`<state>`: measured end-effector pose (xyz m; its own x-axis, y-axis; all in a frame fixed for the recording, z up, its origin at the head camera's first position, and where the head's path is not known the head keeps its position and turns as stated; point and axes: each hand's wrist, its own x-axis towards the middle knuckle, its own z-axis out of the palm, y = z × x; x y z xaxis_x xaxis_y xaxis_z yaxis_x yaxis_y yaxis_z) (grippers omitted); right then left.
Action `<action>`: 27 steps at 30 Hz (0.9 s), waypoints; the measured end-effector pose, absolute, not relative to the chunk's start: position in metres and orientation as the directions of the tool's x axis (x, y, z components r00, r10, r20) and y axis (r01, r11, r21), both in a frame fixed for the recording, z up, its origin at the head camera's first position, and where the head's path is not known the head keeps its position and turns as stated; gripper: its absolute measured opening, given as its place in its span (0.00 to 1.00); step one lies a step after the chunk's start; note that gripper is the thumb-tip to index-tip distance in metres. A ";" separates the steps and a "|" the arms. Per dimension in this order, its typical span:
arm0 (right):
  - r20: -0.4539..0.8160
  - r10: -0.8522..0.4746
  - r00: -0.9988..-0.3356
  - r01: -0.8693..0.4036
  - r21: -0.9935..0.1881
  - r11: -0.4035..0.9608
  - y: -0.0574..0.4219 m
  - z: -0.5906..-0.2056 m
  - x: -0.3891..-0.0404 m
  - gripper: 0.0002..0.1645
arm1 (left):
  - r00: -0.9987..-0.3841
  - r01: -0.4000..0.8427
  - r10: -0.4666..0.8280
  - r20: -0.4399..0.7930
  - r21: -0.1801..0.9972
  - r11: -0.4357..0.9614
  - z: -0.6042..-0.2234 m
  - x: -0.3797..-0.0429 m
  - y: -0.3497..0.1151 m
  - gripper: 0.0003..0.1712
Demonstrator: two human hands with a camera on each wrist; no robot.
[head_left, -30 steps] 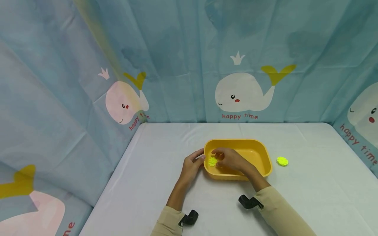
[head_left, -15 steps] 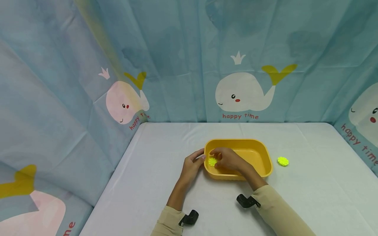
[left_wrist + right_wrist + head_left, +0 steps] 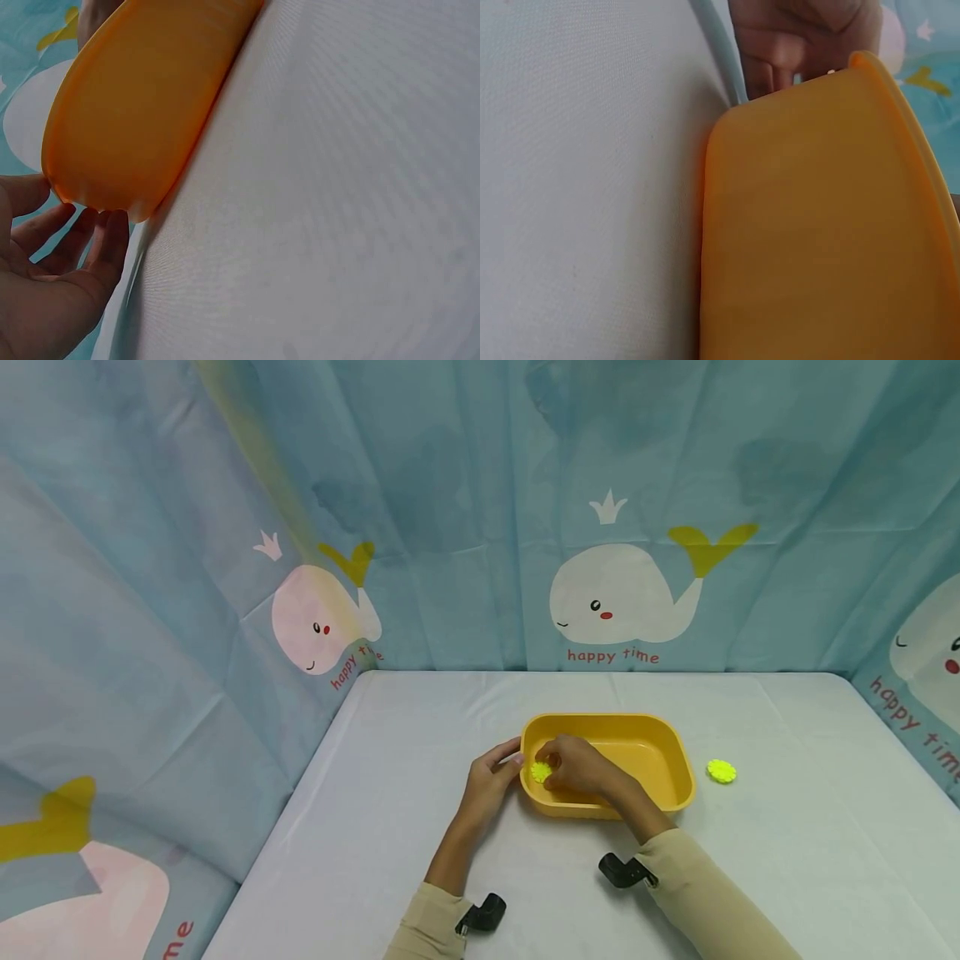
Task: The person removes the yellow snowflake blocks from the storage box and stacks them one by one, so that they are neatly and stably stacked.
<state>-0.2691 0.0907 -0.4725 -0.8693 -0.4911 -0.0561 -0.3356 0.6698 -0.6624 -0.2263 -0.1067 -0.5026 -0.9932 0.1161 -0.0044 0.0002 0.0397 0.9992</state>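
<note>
A yellow tray stands on the white table. My left hand is at its left end; in the left wrist view, that hand's fairly straight fingertips touch the outside of the end wall, with the thumb up by the rim. Inside the tray, my right hand reaches over the near side with curled fingers and pinches a bright yellow-green scalloped disc at the left end. Part of the disc is hidden by the fingers. From the right wrist, the tray's outer wall hides the right hand's work.
A second yellow-green scalloped disc lies on the table to the right of the tray. Behind the table and at its sides hangs a blue curtain printed with whales.
My right hand's thumb and fingers have closed in on the disc in the tray, and its forearm has shifted slightly left. The left hand stays at the tray's end.
</note>
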 end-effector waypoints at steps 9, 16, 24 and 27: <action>-0.077 -0.477 -0.876 -0.314 -0.658 0.684 0.089 -0.472 -0.268 0.18 | -0.993 0.008 0.116 0.003 0.999 0.045 -0.503 -0.226 -0.107 0.24; -0.087 -0.455 -0.886 -0.284 -0.673 0.683 0.093 -0.472 -0.266 0.18 | -0.993 0.000 0.117 -0.003 0.999 0.032 -0.504 -0.227 -0.107 0.24; -0.055 -0.416 -0.908 -0.265 -0.693 0.670 0.105 -0.467 -0.260 0.18 | -0.993 0.002 0.114 -0.003 0.999 0.042 -0.505 -0.228 -0.106 0.24; -0.041 -0.403 -0.914 -0.260 -0.704 0.660 0.112 -0.463 -0.258 0.19 | -0.994 -0.002 0.110 -0.007 0.999 0.044 -0.504 -0.227 -0.107 0.24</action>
<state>-0.2576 0.1118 -0.4635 -0.9142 -0.4032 -0.0405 -0.2600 0.6604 -0.7045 -0.2270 -0.1066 -0.5042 -0.9939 0.1098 -0.0072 -0.0024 0.0439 0.9990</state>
